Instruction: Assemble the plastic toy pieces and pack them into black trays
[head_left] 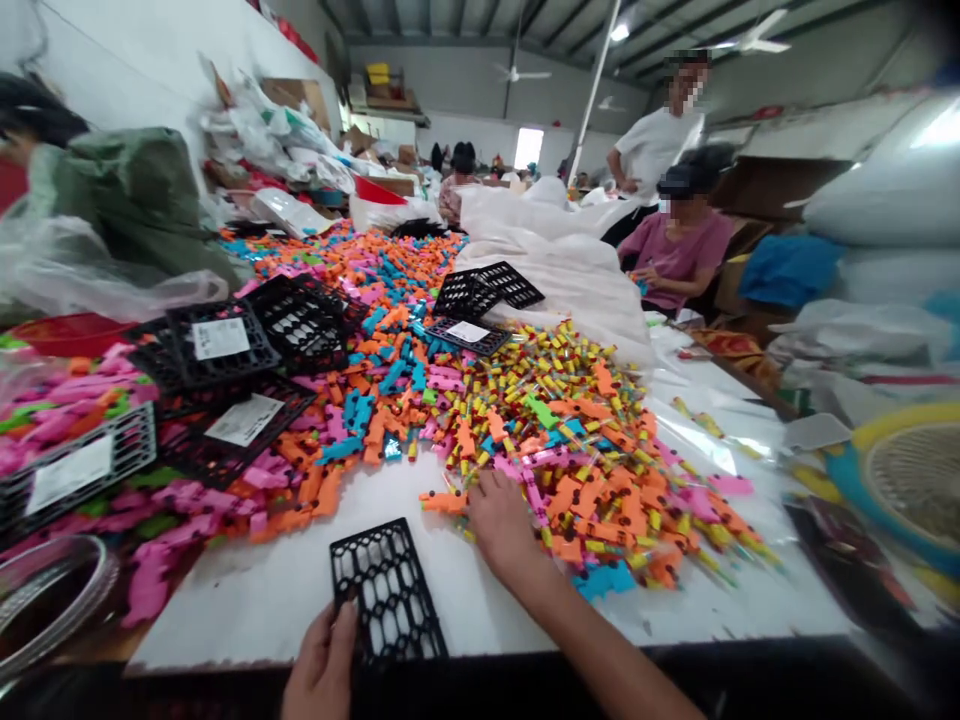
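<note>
My left hand [326,660] grips the left edge of a black plastic grid tray [390,590], thumb on top, tilted above the white tabletop near the front edge. My right hand [501,520] is at the near edge of the pile, fingers curled down with the tips partly hidden. An orange plastic toy piece [444,503] pokes out left of its thumb; whether it is gripped I cannot tell. Around this hand lie many small yellow tubes [480,400] with red ends, and loose orange pieces [589,500]. A blue piece [606,580] lies nearest me.
More black grid trays with white labels [221,338] lie on coloured pieces at left. Others [487,290] rest behind the pile. A metal-rimmed round object [101,590] stands front left, a yellow-and-blue fan [847,480] at right. A co-worker in a pink shirt [701,240] sits beyond the table.
</note>
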